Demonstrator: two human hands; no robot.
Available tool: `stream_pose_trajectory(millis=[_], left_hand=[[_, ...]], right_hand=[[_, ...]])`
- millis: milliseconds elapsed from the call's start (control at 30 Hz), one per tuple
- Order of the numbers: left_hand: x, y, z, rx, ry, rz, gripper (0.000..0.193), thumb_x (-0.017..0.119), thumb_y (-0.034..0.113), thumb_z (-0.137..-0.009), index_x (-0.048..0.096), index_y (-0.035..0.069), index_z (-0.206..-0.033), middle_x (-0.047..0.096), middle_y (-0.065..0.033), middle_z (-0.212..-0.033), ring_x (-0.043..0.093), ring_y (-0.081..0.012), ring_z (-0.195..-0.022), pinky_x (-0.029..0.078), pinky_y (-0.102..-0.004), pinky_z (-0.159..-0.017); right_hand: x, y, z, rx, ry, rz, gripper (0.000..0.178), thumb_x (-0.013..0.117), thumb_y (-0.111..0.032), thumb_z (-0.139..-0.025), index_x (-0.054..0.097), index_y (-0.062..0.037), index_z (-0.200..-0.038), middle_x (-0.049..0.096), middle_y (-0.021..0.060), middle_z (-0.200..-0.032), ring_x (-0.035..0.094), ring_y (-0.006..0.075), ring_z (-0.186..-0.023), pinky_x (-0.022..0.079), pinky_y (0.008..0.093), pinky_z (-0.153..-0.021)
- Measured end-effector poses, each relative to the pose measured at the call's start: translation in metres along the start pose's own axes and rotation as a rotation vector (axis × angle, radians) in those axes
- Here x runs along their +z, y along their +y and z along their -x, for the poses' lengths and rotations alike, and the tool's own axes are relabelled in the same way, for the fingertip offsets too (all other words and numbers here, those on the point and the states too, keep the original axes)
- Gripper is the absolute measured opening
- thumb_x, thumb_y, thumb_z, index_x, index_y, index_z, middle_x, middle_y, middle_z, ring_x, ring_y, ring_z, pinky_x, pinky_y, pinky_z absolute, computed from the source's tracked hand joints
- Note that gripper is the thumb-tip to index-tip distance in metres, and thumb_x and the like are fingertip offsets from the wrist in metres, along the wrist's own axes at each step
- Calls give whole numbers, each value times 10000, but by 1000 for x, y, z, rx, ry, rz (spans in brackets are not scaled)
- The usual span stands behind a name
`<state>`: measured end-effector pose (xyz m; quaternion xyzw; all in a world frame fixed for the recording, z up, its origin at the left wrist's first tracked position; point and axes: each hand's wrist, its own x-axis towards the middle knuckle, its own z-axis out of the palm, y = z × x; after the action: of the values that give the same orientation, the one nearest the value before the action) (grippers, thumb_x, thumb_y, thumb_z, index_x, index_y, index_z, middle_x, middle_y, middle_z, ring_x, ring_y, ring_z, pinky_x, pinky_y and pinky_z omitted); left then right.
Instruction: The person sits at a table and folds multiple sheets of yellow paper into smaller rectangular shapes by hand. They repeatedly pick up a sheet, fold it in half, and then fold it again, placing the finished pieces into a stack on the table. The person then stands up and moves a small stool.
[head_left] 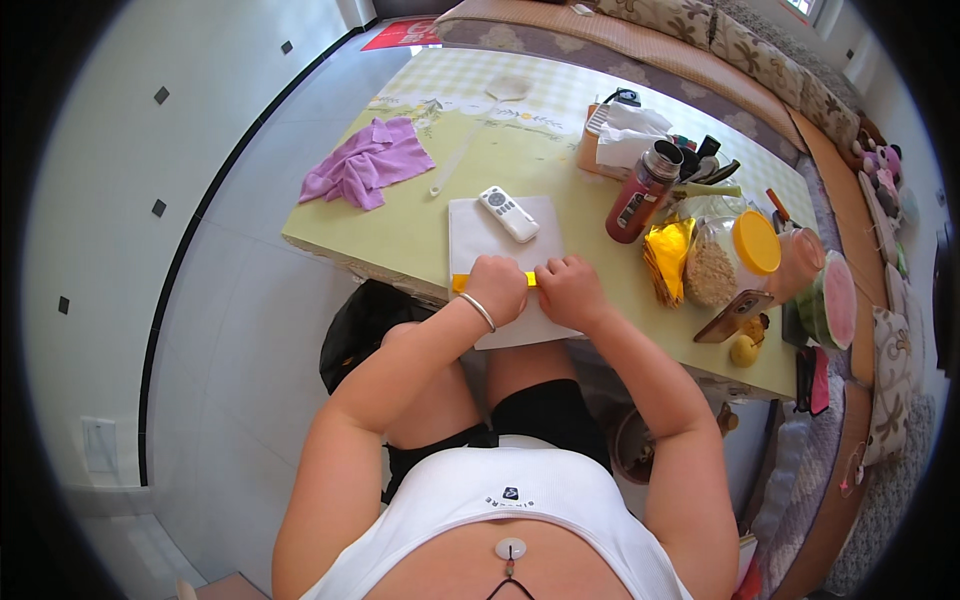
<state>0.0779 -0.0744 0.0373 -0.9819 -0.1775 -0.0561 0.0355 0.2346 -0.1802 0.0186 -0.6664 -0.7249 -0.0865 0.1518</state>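
Observation:
Both hands hold a narrow strip of gold foil paper over a white sheet or pad at the near edge of the table. My left hand, with a silver bangle at the wrist, is closed around the strip's middle, and one end sticks out to its left. Fingers curled, my right hand grips the right end. A short shiny piece shows between the two hands. The white sheet overhangs the table edge toward my lap. On its far part lies a white remote control. The fingertips are mostly hidden.
Right of the hands stand gold foil sheets, a red flask, a yellow-lidded jar, a phone, a yellow fruit and a cut watermelon. A purple cloth and a long pale fly swatter lie far left.

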Motion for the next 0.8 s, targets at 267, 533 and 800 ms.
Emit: stream_pose_trajectory(millis=[267,533,800], left_hand=[[27,-6,8,81,156,-122,148,688,234,-758,690,91,-720,612,-76,-741,642,-259,-728,482,-399,-666],[1,-16,4,49,45,21,118,675,211,-748,674,116,-679,619,-67,-725,634,-247,-698,456,-407,-661],[18,-16,4,43,216,40,100,669,192,-745,668,117,-679,618,-51,-702,638,-241,-695,450,-408,-650]], right_hand=[[0,3,6,-170,68,161,262,573,-126,-846,697,-35,-1059,663,117,-1024,645,291,-999,411,585,-1053],[14,-6,-8,-78,-116,130,177,586,-128,-832,672,-45,-963,676,91,-881,663,287,-857,471,488,-981],[-8,-9,-9,-104,39,-52,208,617,-160,-840,660,-65,-1020,677,76,-940,663,274,-947,451,524,-1024]])
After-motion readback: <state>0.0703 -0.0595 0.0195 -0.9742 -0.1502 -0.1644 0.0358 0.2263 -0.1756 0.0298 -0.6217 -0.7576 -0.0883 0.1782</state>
